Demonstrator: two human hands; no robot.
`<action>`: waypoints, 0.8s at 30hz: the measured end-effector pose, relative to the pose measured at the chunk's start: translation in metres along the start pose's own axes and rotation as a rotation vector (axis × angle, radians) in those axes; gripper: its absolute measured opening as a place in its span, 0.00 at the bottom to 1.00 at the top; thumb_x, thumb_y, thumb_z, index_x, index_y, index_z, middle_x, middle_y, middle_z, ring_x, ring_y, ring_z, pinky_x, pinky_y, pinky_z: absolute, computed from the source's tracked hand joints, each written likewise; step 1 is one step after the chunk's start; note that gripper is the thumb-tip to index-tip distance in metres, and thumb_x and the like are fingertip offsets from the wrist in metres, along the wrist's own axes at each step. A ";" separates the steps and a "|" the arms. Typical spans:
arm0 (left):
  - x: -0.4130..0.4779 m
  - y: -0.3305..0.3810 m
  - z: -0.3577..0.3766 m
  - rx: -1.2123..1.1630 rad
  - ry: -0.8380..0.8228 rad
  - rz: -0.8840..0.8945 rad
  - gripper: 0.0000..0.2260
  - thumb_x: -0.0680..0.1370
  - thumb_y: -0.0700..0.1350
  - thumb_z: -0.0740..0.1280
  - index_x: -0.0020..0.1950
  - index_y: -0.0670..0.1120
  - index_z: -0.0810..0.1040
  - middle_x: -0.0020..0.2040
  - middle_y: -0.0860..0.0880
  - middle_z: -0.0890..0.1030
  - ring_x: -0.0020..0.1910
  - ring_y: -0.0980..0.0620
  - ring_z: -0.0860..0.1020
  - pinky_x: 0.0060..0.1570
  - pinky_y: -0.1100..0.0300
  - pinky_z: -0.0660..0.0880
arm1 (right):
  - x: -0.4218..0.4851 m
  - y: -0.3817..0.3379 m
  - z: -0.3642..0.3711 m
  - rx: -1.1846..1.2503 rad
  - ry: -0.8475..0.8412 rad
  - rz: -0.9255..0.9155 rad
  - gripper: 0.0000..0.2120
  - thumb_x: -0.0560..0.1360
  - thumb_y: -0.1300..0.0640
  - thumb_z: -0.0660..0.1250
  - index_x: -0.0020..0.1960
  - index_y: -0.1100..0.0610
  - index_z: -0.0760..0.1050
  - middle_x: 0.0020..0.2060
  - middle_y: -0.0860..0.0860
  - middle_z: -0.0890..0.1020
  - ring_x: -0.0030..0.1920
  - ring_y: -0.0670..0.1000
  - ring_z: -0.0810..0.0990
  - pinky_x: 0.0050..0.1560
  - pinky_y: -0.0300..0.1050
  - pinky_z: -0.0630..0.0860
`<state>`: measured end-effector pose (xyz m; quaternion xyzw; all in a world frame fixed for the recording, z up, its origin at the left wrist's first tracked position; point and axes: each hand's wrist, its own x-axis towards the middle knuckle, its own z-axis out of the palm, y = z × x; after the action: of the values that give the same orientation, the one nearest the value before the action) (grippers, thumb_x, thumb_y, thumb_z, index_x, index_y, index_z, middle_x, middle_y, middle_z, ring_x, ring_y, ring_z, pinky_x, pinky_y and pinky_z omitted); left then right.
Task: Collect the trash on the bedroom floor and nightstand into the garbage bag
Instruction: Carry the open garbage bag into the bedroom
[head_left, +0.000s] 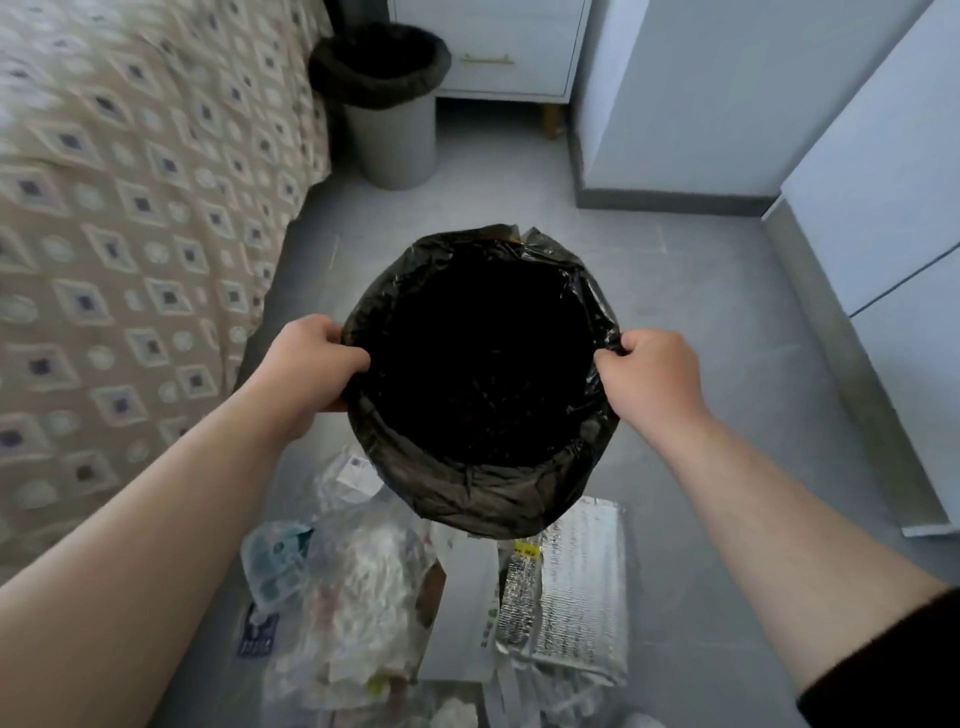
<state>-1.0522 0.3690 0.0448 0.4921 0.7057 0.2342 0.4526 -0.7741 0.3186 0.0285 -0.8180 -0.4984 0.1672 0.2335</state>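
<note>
A black garbage bag (483, 493) hangs in front of me with its mouth stretched wide; the inside is dark. My left hand (311, 364) grips the rim on the left side and my right hand (649, 379) pinches the rim on the right. Below the bag a pile of trash lies on the grey floor: clear crumpled plastic wrapping (363, 597), a silver foil packet (576, 587), a white flat package (462, 618) and a pale blue wrapper (272, 566).
A bed with a patterned beige cover (130, 234) fills the left. A grey waste bin with a dark liner (384, 104) stands beside a white nightstand (498, 47) at the back. White cabinet doors (883, 182) line the right side.
</note>
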 end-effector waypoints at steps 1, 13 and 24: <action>-0.002 -0.001 0.002 0.003 0.000 0.009 0.06 0.71 0.32 0.64 0.36 0.41 0.72 0.34 0.43 0.75 0.31 0.48 0.76 0.19 0.65 0.73 | -0.001 0.002 0.001 0.004 -0.003 0.005 0.12 0.69 0.61 0.64 0.30 0.65 0.67 0.24 0.56 0.65 0.28 0.56 0.62 0.26 0.44 0.60; -0.057 0.026 0.072 -0.013 -0.166 0.107 0.07 0.71 0.31 0.63 0.48 0.35 0.76 0.39 0.39 0.77 0.32 0.43 0.78 0.21 0.62 0.76 | -0.045 0.074 -0.069 -0.009 0.078 0.138 0.18 0.72 0.59 0.64 0.26 0.60 0.63 0.23 0.52 0.68 0.27 0.53 0.68 0.25 0.40 0.60; -0.144 0.035 0.278 0.054 -0.420 0.194 0.06 0.70 0.30 0.60 0.43 0.39 0.71 0.38 0.41 0.73 0.32 0.44 0.75 0.24 0.56 0.78 | -0.119 0.267 -0.148 -0.056 0.249 0.453 0.16 0.77 0.57 0.60 0.31 0.60 0.66 0.29 0.54 0.71 0.33 0.56 0.71 0.32 0.45 0.62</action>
<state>-0.7781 0.2210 -0.0032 0.6076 0.5515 0.1502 0.5514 -0.5559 0.0755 0.0104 -0.9292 -0.2742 0.0995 0.2268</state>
